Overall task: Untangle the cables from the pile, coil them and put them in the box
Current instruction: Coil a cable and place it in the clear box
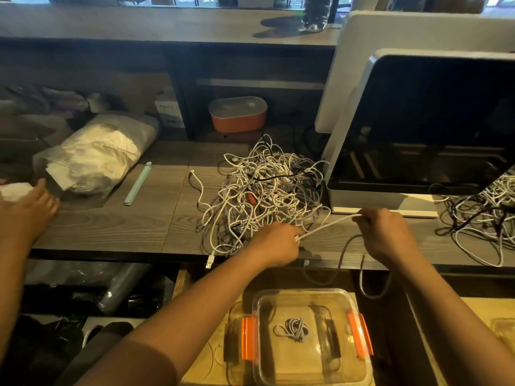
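Now stretches one white cable (328, 224) taut between both hands, just at 5 o'clock of the pile (264, 190) on the worktop (111, 227). Pinches it with the left hand (278, 242), fingers curled round the strand right at the tangle's near edge. Grips the next stretch with the right hand (387, 235) at 3 o'clock of the left, fingers closed over it, slack dropping in a grey loop over the worktop edge toward 6 o'clock. Looks like the untangling step, far from done: most cables heaped in the pile, only one small coil (292, 328) lying in the box (309, 293), open at 6 o'clock below the hands.

Risks cinching a knot by pulling hard toward 3 o'clock with the far end buried in the tangle. Could also drag the whole pile toward the worktop edge, past a plug (209, 261) already hanging over at 7 o'clock of the pile. May catch the hanging loop on that edge, or let it fall outside the box at coiling time. Might stray into the second tangle (487, 218) at 3 o'clock, under the screen (432, 129), and mix the two heaps. Calls for short, gentle draws, feeding the strand out with the left fingers rather than yanking with the right. Cannot tell the depth of the strand's run inside the heap.
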Demonstrator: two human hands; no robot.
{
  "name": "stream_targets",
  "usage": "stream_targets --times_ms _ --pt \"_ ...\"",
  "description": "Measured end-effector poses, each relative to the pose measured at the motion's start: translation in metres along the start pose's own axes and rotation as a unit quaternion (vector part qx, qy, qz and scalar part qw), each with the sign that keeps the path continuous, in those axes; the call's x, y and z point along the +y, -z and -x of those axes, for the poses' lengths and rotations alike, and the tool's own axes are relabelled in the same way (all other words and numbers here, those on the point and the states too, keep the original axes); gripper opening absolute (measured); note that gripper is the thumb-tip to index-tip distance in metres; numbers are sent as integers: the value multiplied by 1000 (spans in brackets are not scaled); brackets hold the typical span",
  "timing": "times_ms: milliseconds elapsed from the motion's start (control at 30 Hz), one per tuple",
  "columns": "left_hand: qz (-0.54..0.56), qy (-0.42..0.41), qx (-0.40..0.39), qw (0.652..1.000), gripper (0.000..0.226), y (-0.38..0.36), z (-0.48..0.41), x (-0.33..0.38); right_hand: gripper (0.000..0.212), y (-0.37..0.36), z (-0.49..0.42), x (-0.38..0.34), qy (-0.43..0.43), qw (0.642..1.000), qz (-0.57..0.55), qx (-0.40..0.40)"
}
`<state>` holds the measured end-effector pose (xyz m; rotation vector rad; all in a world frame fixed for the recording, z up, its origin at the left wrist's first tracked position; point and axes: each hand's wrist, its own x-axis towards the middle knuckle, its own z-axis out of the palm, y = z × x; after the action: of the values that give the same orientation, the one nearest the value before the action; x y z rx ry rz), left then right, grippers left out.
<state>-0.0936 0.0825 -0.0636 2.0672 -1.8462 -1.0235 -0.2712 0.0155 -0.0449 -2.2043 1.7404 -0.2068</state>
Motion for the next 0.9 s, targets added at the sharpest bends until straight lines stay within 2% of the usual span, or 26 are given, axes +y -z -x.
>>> stream_targets --times_ms 33,67,133,233,367,433,567,667,733,800,867,900 --pt "174 9 -43 984 34 2 1 2 20 -2 -1 2 -6 1000 -12 -11" --pt "325 -2 -64 944 36 3 3 5 21 -5 -1 1 -10 999 -24 -20" --pt "479 -32 -38 876 40 4 3 12 21 -13 1 -4 -17 998 -51 -45" --pt "578 -52 1 814 38 3 3 24 20 -27 6 -17 -7 992 -54 -115" --pt "601 -68 93 791 29 1 -8 32 21 -42 19 -45 69 973 -8 -218" --pt "586 -64 156 793 22 -1 -15 34 21 -42 25 -59 106 966 -51 -229" --pt "519 -41 234 821 24 -8 -25 25 21 -31 26 -69 146 954 -87 -246" --pt "410 -29 264 872 23 -5 -27 18 19 -24 25 -67 166 954 -86 -233" --pt "328 -5 251 911 30 -1 -26 14 18 -18 21 -65 197 958 -39 -206" --pt "268 18 205 941 46 0 -23 9 13 -13 18 -63 217 964 6 -152" --pt "245 19 149 958 58 1 -19 7 9 -7 15 -62 227 970 24 -87" --pt "246 21 120 961 61 2 -16 6 16 -5 14 -60 216 974 16 -68"
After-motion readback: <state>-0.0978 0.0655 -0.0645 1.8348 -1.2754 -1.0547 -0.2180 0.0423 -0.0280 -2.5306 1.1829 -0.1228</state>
